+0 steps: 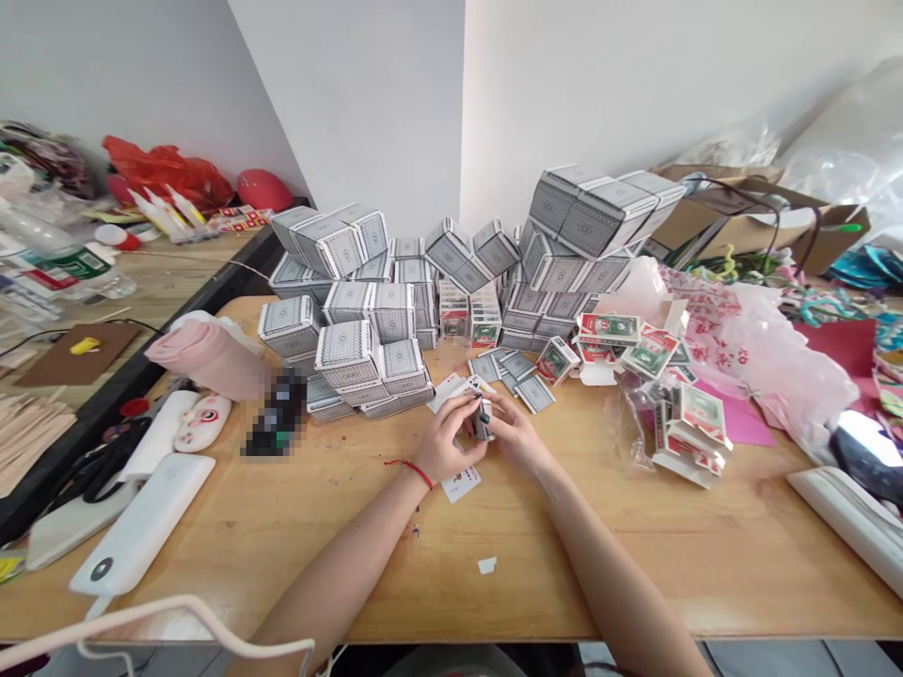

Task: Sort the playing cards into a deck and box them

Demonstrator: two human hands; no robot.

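Near the middle of the table, my left hand and my right hand meet around a small bundle of playing cards. Fingers of both hands are closed on it, and they hide most of it. My left wrist wears a red cord. Under the left hand a face-up playing card lies on the wood. Just beyond the fingers are more loose cards, some face up and several grey-backed cards face down. Behind them rise stacked blocks folded from grey-backed cards.
Taller card blocks stand at the back right. Green-and-red card boxes and crumpled plastic bags lie on the right. At left are a pink roll and a white device. A paper scrap lies near the front edge.
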